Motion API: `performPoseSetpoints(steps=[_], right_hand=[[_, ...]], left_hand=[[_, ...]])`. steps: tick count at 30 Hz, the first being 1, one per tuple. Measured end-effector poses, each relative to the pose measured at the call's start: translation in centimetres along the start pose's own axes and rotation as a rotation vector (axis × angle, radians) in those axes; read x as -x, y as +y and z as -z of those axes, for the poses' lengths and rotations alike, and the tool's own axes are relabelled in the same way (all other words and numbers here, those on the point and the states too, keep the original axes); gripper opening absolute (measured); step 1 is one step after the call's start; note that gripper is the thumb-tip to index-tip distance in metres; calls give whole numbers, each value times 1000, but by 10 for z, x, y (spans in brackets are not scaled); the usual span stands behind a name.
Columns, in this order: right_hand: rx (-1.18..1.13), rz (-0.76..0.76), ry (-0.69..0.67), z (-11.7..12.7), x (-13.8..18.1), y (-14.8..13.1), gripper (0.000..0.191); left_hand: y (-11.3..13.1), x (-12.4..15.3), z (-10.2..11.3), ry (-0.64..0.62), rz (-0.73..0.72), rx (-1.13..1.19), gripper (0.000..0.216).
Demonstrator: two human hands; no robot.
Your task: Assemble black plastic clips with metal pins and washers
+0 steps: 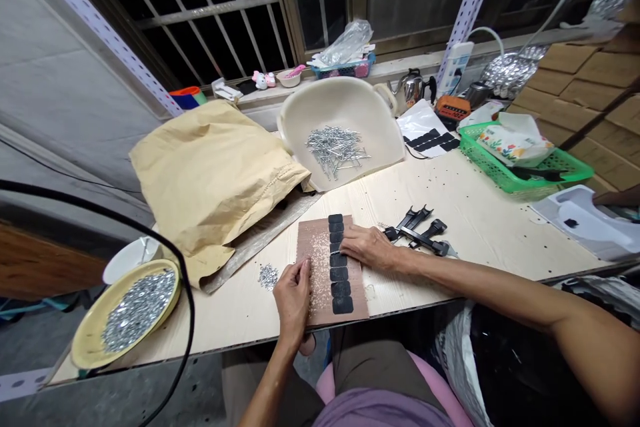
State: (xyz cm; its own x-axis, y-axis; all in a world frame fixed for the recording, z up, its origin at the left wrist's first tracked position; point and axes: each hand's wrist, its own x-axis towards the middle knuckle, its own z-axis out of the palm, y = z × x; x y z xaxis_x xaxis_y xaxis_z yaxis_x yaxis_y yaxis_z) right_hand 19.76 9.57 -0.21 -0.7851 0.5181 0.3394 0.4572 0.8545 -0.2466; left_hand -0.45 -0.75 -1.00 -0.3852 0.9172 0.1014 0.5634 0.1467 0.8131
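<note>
A brown board [320,280] with pale speckles lies on the table in front of me. Down its right part runs a column of black rounded pads [339,273]. My right hand [369,248] is over the pads, fingers pinched at a small, thin metal piece [336,253] on one of them. At the board's left edge my left hand [293,297] has thumb and forefinger pressed together; whatever is in them is too small to make out. Beside it lies a small pile of shiny metal bits [269,275]. Black plastic clamp-like tools [417,232] lie right of my right hand.
Behind the board stands a cream basin [325,103] holding long metal nails or screws [335,147]. A yellow bowl [83,350] of metal bits sits at the left edge, near a brown paper sack [210,167]. To the right are a green basket [510,177] and stacked cartons [590,107].
</note>
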Motion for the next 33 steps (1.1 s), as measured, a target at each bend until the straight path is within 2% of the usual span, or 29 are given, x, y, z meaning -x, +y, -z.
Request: performPoseSetpoints(steps=[6,12,16,21,27,33], right_hand=[[21,-152,43,14,1,13,23],[-1,-380,175,68,23,43,19],[5,-474,157,94,49,60,18],[-43,-531,127,94,74,60,19],[-11,-574,112,87,77,53,23],[206,-589,-72,71,64,45,25]], left_hand=[[-1,-1,1,-6,-20,-21,37],[2,-4,4,-7,-8,-64,36],[5,-6,4,-13,24,-77,36],[3,-7,3,-22,72,-71,41],[0,-8,3,-28,33,-80,41],[-1,-7,2,-4,-23,-86,37]])
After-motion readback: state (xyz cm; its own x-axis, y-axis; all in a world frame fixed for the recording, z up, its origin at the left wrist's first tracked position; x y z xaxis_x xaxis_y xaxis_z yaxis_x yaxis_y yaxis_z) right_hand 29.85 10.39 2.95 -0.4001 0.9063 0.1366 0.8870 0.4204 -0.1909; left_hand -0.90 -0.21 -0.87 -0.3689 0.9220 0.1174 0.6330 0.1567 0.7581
